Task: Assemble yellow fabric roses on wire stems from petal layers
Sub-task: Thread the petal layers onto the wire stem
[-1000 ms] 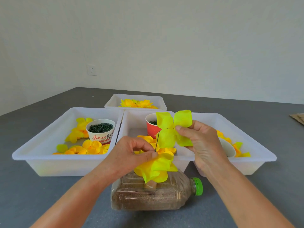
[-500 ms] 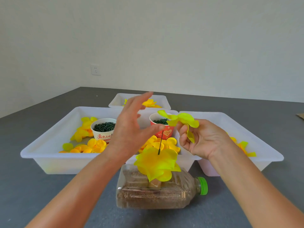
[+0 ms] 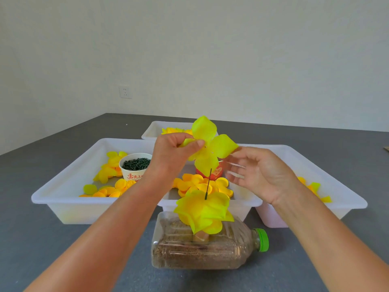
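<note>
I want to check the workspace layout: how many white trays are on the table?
3. One tray is at the left, one at the right, one behind. A fourth may be hidden between them.

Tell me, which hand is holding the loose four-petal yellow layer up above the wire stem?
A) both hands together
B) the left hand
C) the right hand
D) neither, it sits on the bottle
B: the left hand pinches the petal layer near its centre, above the wire stem, while the right hand is open beside it with fingers spread, gripping nothing.
</note>
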